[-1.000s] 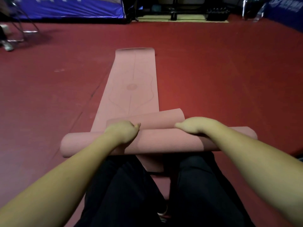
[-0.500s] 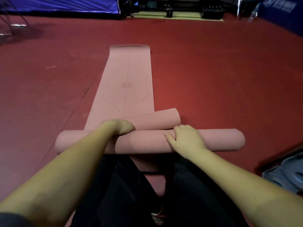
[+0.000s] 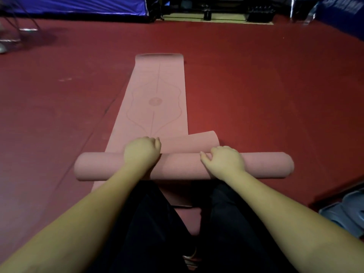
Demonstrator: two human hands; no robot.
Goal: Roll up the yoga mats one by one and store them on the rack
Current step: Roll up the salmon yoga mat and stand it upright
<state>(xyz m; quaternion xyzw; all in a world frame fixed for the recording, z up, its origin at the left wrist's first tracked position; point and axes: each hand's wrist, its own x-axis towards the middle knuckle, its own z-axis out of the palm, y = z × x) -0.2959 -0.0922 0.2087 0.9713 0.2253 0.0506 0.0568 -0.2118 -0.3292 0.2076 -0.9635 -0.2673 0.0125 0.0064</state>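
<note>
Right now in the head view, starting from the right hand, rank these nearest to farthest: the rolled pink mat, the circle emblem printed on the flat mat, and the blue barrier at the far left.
1. Rolled pink mat, under the right hand.
2. Circle emblem, ahead and left.
3. Blue barrier, far left at the back.

Pink rolled mat (image 3: 264, 164) lies crosswise under both hands, sticking out past the left hand (image 3: 142, 152) and the right hand (image 3: 223, 162). A second pink mat (image 3: 157, 95) with a printed line pattern stretches flat away beyond the hands, its near end curled into a loose roll just behind the first one.
</note>
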